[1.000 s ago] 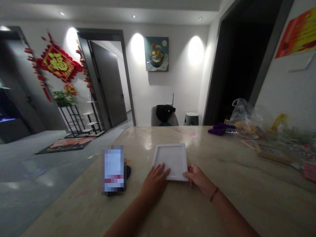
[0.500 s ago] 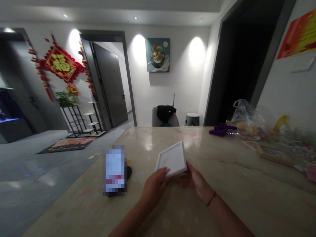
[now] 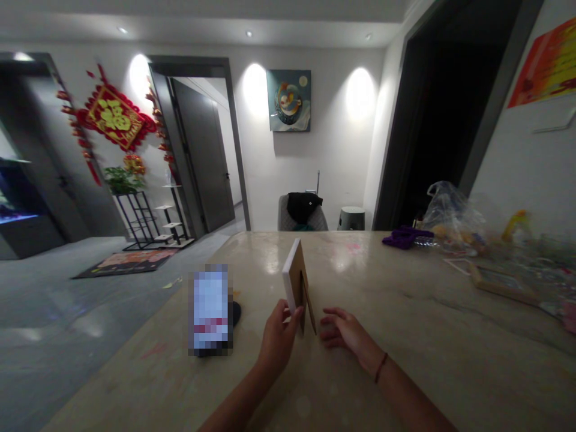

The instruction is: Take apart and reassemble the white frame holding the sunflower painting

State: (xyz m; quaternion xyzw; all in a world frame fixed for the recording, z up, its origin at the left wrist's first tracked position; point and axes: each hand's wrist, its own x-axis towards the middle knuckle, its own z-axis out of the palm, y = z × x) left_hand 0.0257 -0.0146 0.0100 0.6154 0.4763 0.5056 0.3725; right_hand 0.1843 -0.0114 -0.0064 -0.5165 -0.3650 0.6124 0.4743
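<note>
A white picture frame (image 3: 292,282) is upright above the marble-look table (image 3: 360,378), seen nearly edge-on, with its brown back to the right. From that back a brown stand leg (image 3: 308,303) sticks out at an angle. My left hand (image 3: 279,336) grips the near edge of the frame between thumb and fingers. Just right of the leg is my right hand (image 3: 344,333), its fingers apart and holding nothing. Whether the frame's bottom touches the table I cannot tell.
A phone with a blurred screen (image 3: 210,309) stands at the left on a dark base. On the right lie a wooden frame (image 3: 501,285), a purple cloth (image 3: 405,236) and a clear plastic bag (image 3: 454,216). A grey chair (image 3: 283,216) stands beyond the table's far edge.
The frame has turned from showing its white front to nearly edge-on, with its back and stand leg now visible. My right hand has let go of it.
</note>
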